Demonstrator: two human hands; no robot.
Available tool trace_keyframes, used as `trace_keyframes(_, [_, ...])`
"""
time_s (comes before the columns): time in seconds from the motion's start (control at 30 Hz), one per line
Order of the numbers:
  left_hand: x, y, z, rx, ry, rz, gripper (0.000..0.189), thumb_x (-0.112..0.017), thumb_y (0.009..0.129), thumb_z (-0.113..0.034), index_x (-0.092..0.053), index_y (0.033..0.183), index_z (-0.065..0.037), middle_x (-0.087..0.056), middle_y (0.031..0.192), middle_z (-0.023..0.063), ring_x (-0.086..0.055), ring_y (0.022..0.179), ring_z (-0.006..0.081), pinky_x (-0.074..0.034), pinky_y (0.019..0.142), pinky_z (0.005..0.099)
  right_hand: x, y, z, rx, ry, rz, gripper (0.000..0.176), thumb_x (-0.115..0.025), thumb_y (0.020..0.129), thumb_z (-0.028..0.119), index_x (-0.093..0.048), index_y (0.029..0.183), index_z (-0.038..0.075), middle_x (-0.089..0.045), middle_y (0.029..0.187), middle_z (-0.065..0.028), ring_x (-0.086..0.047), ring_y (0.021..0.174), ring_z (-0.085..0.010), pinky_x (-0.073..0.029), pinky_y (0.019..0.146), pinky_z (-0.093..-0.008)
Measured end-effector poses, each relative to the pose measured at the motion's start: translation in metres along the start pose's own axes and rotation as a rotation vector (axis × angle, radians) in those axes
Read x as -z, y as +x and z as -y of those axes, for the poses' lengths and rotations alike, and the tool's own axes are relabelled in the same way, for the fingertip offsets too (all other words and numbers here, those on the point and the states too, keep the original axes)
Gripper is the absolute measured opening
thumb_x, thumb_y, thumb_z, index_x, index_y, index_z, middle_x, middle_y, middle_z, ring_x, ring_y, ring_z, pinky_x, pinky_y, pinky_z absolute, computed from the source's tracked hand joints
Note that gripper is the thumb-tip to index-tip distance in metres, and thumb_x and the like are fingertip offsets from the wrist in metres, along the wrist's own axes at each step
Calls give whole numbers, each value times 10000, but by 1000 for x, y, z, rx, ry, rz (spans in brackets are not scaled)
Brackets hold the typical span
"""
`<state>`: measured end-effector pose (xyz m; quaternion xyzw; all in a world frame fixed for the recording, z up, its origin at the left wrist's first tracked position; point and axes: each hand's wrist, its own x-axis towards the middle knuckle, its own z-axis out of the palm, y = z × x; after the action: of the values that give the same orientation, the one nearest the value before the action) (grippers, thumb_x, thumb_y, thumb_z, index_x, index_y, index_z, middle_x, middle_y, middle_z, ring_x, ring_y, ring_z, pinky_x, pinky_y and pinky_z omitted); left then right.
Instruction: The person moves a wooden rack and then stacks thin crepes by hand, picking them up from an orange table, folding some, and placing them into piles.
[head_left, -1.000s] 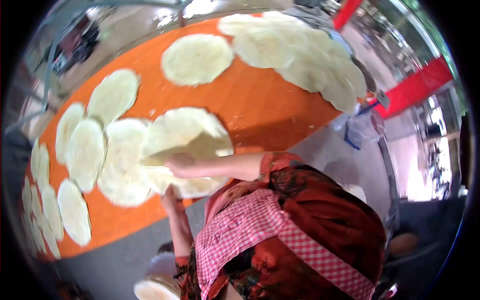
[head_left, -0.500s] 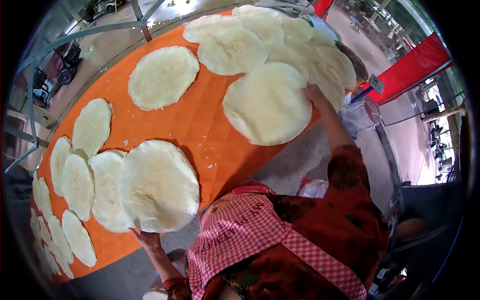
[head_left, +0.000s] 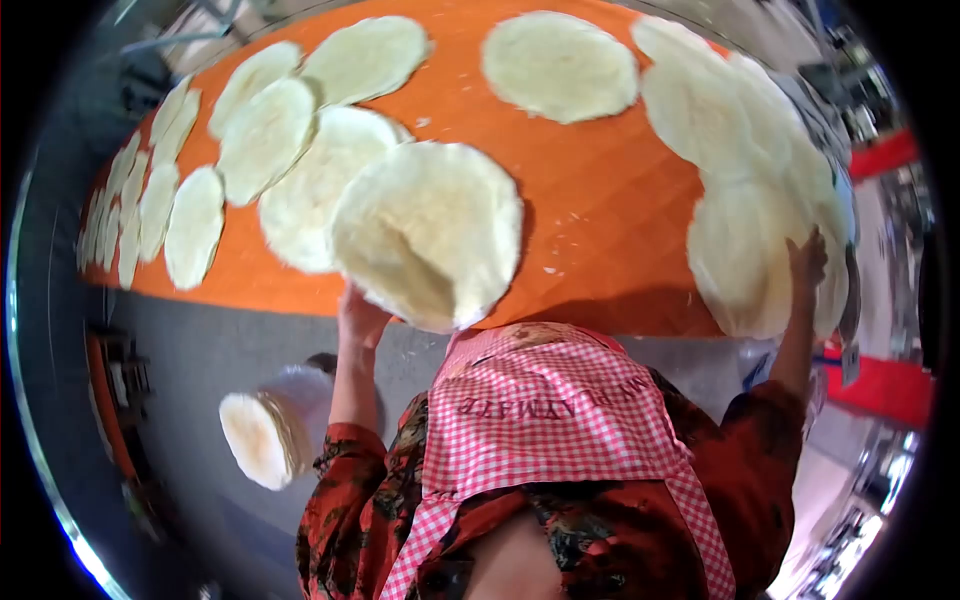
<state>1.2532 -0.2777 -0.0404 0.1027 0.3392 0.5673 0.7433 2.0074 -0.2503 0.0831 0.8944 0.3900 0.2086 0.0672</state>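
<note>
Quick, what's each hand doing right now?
Left hand: at the near edge of the raised flatbread, fingertips hidden; grip can't be told.
Right hand: open, fingers spread, over the overlapping flatbreads.

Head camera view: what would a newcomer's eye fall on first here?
First, the orange table, with pale flatbreads spread across its left and an overlapping cluster at its right. Then the large flatbread near the middle, its lower edge at the left hand, and the pink checked apron below.
</note>
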Motion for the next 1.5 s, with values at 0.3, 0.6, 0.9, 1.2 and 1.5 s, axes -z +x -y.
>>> trace_keyframes(0.3, [-22,7,-5,-25,265,-47,533,-484,912,-427,-358,1331,-123,-496,1271,86,-508,1141,244,-459,878,473,148,-333,434,1231,1432,990,577,-719,761,378,-545,1148,-13,-585,1117,-169,-565,1030,-237,-456,879,-339])
trace_keyframes(0.6, [-6,7,-9,-19,202,-93,544,-474,920,-424,-318,1351,-131,-487,1268,97,-527,1110,238,-490,829,455,149,-348,461,1050,1427,1432,328,-681,798,190,-600,1044,-10,-626,978,-71,-572,889,-132,-465,799,-256])
trace_keyframes(0.9, [-23,2,-9,-69,382,-118,509,-586,866,-173,-349,1309,-93,-501,1231,90,-530,1097,236,-518,789,396,123,-354,469,1072,1432,1171,187,-591,831,123,-604,920,-42,-592,755,-57,-518,687,-101,-440,629,-269])
trace_keyframes(1.2, [34,30,6,-121,334,-383,388,-571,823,-34,-503,1203,1,-601,1056,108,-618,905,234,-523,773,333,144,-346,464,952,1506,620,48,-568,776,48,-593,784,8,-596,673,-141,-575,641,-198,-447,594,-374])
trace_keyframes(1.5, [61,29,-23,-31,353,-437,418,-544,806,17,-470,1216,1,-574,1122,139,-585,996,272,-501,849,377,80,-28,235,205,1340,534,189,-605,795,170,-651,918,33,-624,783,-8,-577,726,-120,-474,635,-299])
